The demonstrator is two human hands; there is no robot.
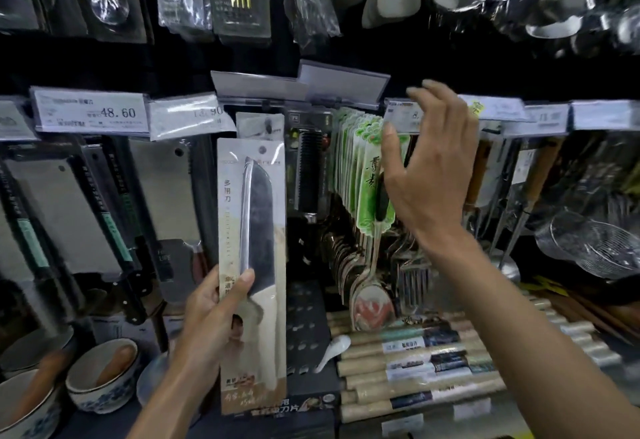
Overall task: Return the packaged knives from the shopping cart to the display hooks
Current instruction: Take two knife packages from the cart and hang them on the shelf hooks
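The left hand point(211, 310) grips a packaged knife point(252, 265) upright before the display hooks point(268, 123). The right hand point(429, 165), fingers spread and empty, reaches toward a price tag point(403, 115).

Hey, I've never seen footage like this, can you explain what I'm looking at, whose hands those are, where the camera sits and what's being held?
There is no machine here. One wide-angle camera worn on a person's head looks forward and down, so the two bare hands are the wearer's own. The scene is a shop wall of kitchenware hanging on hooks. The left hand grips a packaged knife upright by its lower half. The right hand is open and empty, raised by a price tag and a row of green-carded spoons. Below lie rolling pins and, at lower left, blue-patterned bowls. The shopping cart is not in view.
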